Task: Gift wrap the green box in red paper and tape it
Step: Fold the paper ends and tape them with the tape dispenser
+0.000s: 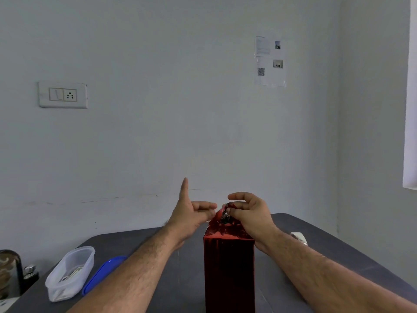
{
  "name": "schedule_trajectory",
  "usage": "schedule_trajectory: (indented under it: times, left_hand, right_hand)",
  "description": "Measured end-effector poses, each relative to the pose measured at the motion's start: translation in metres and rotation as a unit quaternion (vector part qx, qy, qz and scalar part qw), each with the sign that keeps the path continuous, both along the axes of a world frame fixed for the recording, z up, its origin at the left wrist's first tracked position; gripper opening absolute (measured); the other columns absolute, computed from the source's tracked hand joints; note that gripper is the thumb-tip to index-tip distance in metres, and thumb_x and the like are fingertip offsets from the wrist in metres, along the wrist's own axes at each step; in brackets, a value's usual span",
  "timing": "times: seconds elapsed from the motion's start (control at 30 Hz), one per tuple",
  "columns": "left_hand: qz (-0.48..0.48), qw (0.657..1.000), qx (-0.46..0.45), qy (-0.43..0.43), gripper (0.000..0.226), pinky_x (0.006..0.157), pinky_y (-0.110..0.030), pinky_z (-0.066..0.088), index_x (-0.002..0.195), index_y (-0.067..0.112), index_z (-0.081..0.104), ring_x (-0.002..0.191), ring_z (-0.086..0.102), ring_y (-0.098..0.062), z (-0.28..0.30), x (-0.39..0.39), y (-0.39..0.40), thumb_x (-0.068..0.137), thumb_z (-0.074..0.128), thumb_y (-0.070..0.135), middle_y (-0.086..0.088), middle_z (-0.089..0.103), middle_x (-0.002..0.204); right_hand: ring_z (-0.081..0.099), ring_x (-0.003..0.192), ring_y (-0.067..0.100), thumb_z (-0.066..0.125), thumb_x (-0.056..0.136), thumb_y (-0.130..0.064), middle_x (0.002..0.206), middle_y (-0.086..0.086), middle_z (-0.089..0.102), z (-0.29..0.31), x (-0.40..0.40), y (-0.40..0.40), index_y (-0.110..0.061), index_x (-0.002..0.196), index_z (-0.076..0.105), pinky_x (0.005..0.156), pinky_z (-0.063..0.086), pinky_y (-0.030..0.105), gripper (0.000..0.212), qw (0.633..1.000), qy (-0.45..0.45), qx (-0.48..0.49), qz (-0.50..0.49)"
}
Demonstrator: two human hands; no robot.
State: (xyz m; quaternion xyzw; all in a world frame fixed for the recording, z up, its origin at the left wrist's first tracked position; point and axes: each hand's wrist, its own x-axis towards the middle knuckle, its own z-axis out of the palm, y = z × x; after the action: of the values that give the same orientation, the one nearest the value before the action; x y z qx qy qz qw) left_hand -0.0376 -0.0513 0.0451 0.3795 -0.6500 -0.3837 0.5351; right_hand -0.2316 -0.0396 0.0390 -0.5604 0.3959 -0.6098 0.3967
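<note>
item: box, tall, upright, sides fully sheathed in red paper; no green is visible. it is stood on the dark table at 6 o'clock of the view, its base cut off by the lower edge.

top end: the paper is gathered into a crumpled peak above the box, not yet flattened or sealed.

right hand: placed at 1 o'clock of the box top, thumb and fingertips pressed together on the peak of the paper, the index finger arched above it.

left hand: placed at 11 o'clock of the box top, thumb and middle fingers pinched at the paper's left tip, where a thin pale strip, perhaps tape, can just be made out; the index finger is raised clear.

step judged in hand: closing of the top end.

next move, as judged: the gathered flaps are to be pressed flat and held while tape is laid across.

surroundings: a roll, probably tape, at 3 o'clock of the box; a clear plastic tub and blue lid at 9 o'clock.
</note>
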Motion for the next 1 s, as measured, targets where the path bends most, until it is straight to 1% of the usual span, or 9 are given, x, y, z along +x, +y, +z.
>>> schedule_trajectory:
  times: [0.07, 0.2, 0.33, 0.43, 0.5, 0.6, 0.73, 0.9, 1.0]
  left_hand:
    - [-0.042, 0.998, 0.012, -0.050, 0.132, 0.106, -0.045, 0.056, 0.164, 0.041, -0.018, 0.104, 0.078, -0.019, 0.001, 0.000, 0.000, 0.087, 0.082, -0.003, -0.006, 0.082, 0.104]
    - [-0.042, 0.996, 0.003, -0.076, 0.137, 0.102, -0.050, 0.058, 0.165, 0.044, -0.009, 0.097, 0.079, -0.024, 0.003, -0.006, -0.002, 0.080, 0.089, 0.000, -0.010, 0.081, 0.095]
    - [-0.010, 0.994, -0.053, -0.096, 0.135, 0.090, -0.035, 0.061, 0.165, 0.046, -0.005, 0.084, 0.079, -0.020, 0.002, -0.015, -0.001, 0.080, 0.090, 0.003, -0.006, 0.079, 0.084]
    - [0.020, 0.991, -0.082, -0.100, 0.135, 0.087, -0.032, 0.062, 0.164, 0.049, -0.007, 0.079, 0.078, -0.019, -0.002, -0.019, -0.001, 0.079, 0.090, 0.007, -0.005, 0.078, 0.082]
    - [0.031, 0.991, -0.090, -0.099, 0.137, 0.090, -0.034, 0.063, 0.164, 0.049, -0.008, 0.079, 0.078, -0.018, -0.004, -0.019, -0.003, 0.078, 0.091, 0.008, -0.004, 0.078, 0.082]
    - [0.042, 0.990, -0.093, -0.099, 0.138, 0.092, -0.036, 0.063, 0.164, 0.048, -0.009, 0.079, 0.077, -0.016, -0.005, -0.021, -0.003, 0.078, 0.092, 0.010, -0.002, 0.078, 0.083]
    - [0.046, 0.991, -0.080, -0.098, 0.138, 0.089, -0.035, 0.063, 0.164, 0.047, -0.008, 0.082, 0.078, -0.014, -0.005, -0.024, 0.000, 0.078, 0.092, 0.007, -0.001, 0.078, 0.085]
    - [-0.031, 0.991, -0.070, -0.110, 0.134, 0.099, -0.039, 0.058, 0.165, 0.045, -0.009, 0.095, 0.076, -0.018, 0.004, -0.019, 0.004, 0.081, 0.085, 0.001, 0.003, 0.081, 0.105]
    - [-0.050, 0.983, -0.083, -0.155, 0.128, 0.098, -0.037, 0.057, 0.164, 0.048, -0.006, 0.093, 0.076, -0.016, 0.011, -0.016, 0.009, 0.084, 0.082, 0.000, 0.004, 0.081, 0.104]
  right_hand:
    - [0.081, 0.090, 0.028, 0.075, 0.091, 0.010, 0.097, 0.010, 0.082, 0.001, -0.001, 0.001, -0.011, 0.115, 0.072, 0.079, 0.066, 0.040, 0.033, 1.000, 0.005, 0.005, 0.010]
    - [0.081, 0.093, 0.024, 0.070, 0.093, 0.011, 0.099, 0.007, 0.083, 0.003, -0.002, 0.000, -0.011, 0.115, 0.072, 0.083, 0.066, 0.043, 0.032, 1.000, 0.010, 0.014, 0.011]
    - [0.080, 0.095, 0.027, 0.070, 0.091, 0.012, 0.102, 0.010, 0.082, 0.004, -0.006, 0.000, -0.010, 0.116, 0.072, 0.078, 0.064, 0.039, 0.033, 0.999, 0.003, 0.020, 0.030]
    - [0.077, 0.104, 0.030, 0.070, 0.076, 0.002, 0.113, 0.013, 0.080, 0.004, -0.012, -0.003, -0.006, 0.119, 0.070, 0.088, 0.063, 0.046, 0.043, 0.997, -0.025, 0.029, 0.071]
    - [0.076, 0.103, 0.029, 0.076, 0.067, -0.007, 0.114, 0.012, 0.079, 0.006, -0.017, -0.002, -0.008, 0.119, 0.068, 0.085, 0.064, 0.045, 0.052, 0.997, -0.016, 0.033, 0.063]
    - [0.079, 0.093, 0.030, 0.084, 0.071, 0.003, 0.105, 0.012, 0.080, 0.009, -0.022, 0.000, -0.010, 0.118, 0.067, 0.074, 0.063, 0.036, 0.052, 0.997, 0.058, 0.045, 0.032]
    - [0.081, 0.081, 0.025, 0.083, 0.076, 0.011, 0.087, 0.007, 0.081, 0.006, -0.023, 0.005, -0.015, 0.113, 0.071, 0.076, 0.067, 0.042, 0.047, 0.985, 0.167, 0.027, -0.035]
    - [0.080, 0.077, 0.015, 0.082, 0.079, 0.011, 0.079, 0.000, 0.081, 0.001, -0.018, 0.012, -0.019, 0.106, 0.074, 0.078, 0.067, 0.042, 0.041, 0.978, 0.188, -0.026, -0.085]
    - [0.080, 0.075, 0.014, 0.081, 0.078, 0.011, 0.078, 0.000, 0.081, 0.000, -0.015, 0.016, -0.020, 0.105, 0.075, 0.078, 0.067, 0.041, 0.042, 0.974, 0.198, -0.052, -0.095]
